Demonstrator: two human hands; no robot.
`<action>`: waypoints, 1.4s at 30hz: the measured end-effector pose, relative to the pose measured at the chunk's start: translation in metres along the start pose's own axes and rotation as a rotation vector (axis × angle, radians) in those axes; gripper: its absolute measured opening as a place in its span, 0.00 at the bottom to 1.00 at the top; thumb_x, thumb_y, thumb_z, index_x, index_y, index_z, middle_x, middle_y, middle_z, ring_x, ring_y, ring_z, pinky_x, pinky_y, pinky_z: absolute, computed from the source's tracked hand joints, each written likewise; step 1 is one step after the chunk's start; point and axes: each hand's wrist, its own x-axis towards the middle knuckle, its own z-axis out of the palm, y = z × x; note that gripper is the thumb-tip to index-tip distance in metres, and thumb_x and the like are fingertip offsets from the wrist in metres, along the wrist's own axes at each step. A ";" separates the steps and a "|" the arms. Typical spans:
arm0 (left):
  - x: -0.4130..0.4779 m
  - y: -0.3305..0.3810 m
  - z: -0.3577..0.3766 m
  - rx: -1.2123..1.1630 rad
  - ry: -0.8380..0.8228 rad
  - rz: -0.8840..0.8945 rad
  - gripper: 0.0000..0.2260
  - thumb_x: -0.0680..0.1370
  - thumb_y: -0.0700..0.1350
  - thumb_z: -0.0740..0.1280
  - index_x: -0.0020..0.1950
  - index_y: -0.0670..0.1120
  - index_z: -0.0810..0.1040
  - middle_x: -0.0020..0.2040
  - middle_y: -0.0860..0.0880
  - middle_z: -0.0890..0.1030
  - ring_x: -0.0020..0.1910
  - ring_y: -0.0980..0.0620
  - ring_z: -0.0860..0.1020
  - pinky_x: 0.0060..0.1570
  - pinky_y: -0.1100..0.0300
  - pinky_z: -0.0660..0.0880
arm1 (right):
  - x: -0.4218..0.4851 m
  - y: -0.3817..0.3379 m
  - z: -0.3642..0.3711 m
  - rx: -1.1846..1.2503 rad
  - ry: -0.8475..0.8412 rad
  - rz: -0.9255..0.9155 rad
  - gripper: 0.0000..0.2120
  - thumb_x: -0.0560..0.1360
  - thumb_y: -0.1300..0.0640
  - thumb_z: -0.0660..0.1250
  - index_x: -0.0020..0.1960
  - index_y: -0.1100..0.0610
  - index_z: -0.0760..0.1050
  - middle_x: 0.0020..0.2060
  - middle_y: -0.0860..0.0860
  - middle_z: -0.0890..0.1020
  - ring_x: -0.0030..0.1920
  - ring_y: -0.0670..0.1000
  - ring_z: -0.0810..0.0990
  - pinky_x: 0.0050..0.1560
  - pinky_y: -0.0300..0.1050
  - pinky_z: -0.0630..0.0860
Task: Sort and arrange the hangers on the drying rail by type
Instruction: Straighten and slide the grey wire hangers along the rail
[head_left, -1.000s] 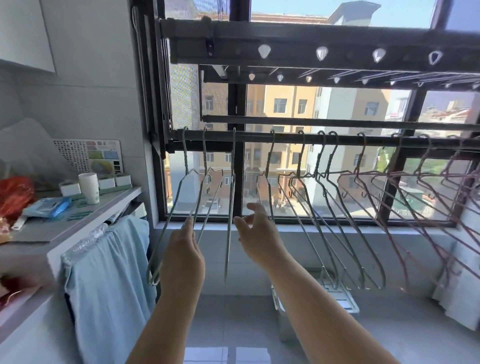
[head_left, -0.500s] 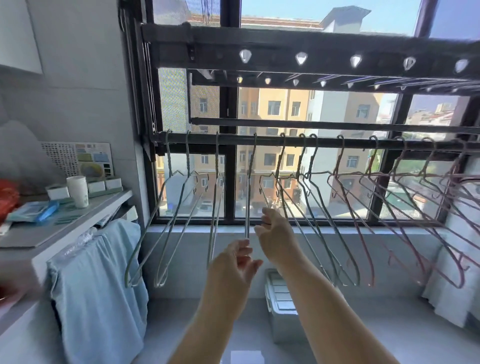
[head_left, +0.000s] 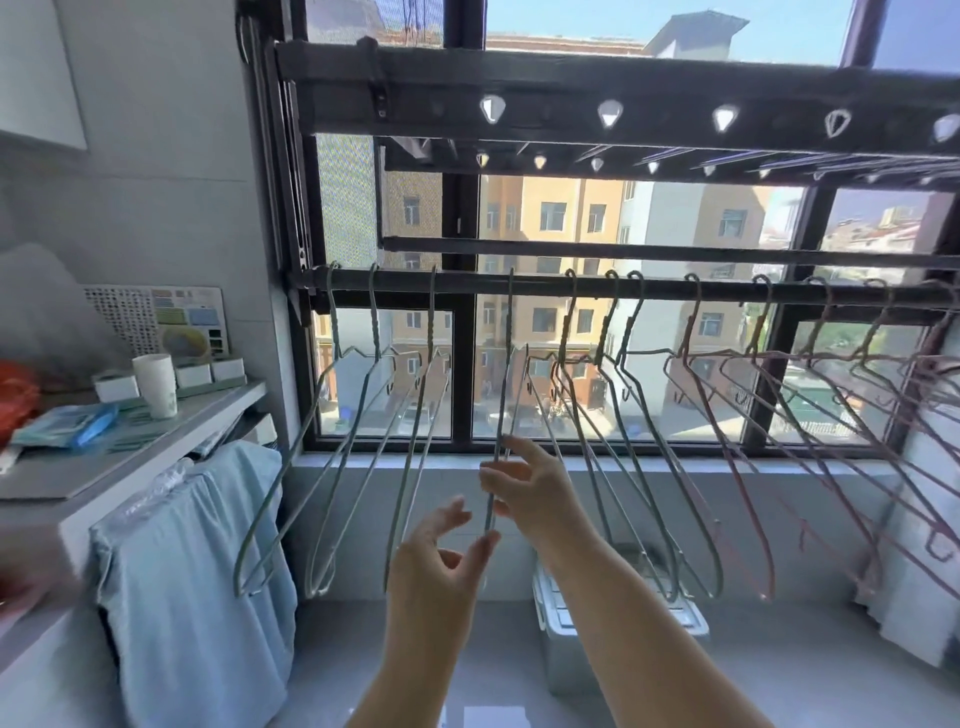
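Observation:
A dark drying rail (head_left: 535, 283) runs across the window. Three green wire hangers (head_left: 363, 441) hang at its left end. A fourth green hanger (head_left: 508, 364) hangs alone beside them. My right hand (head_left: 535, 491) pinches its lower part between thumb and fingers. Just below, my left hand (head_left: 441, 561) has its fingers spread, and one fingertip reaches the hanger's bottom end. Three more green hangers (head_left: 623, 441) hang to the right of my hands. Several pink wire hangers (head_left: 831, 415) fill the rail's right part.
An upper rack bar (head_left: 571, 98) with holes sits overhead. At the left, a shelf (head_left: 218, 410) carries a white cup (head_left: 156, 384), and a blue cloth (head_left: 192, 571) hangs below it. A grey plastic box (head_left: 571, 654) stands on the floor under my arms. White fabric (head_left: 914, 582) hangs at the right.
The view has turned left. My right hand has taken the fourth green hanger's lower part. My left hand has let go of the left hangers and moved right, under that hanger.

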 end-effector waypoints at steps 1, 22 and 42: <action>0.001 -0.002 0.001 -0.030 -0.012 -0.014 0.17 0.69 0.47 0.72 0.57 0.46 0.77 0.42 0.59 0.81 0.30 0.58 0.80 0.30 0.69 0.75 | 0.000 0.001 0.001 0.023 -0.003 0.005 0.27 0.73 0.65 0.66 0.69 0.58 0.63 0.49 0.52 0.80 0.42 0.46 0.79 0.39 0.35 0.79; -0.001 -0.012 0.002 -0.221 -0.032 -0.067 0.09 0.70 0.40 0.71 0.41 0.55 0.81 0.29 0.49 0.81 0.25 0.56 0.73 0.29 0.62 0.70 | 0.003 0.002 0.013 0.150 -0.025 0.003 0.26 0.74 0.71 0.62 0.70 0.59 0.63 0.45 0.57 0.80 0.35 0.48 0.81 0.35 0.36 0.79; -0.033 0.041 0.042 0.046 -0.187 0.137 0.26 0.73 0.47 0.68 0.69 0.50 0.64 0.62 0.52 0.75 0.57 0.62 0.75 0.58 0.68 0.71 | -0.021 -0.005 -0.058 -0.482 0.222 -0.059 0.24 0.77 0.62 0.61 0.71 0.56 0.60 0.64 0.55 0.72 0.58 0.52 0.75 0.59 0.47 0.74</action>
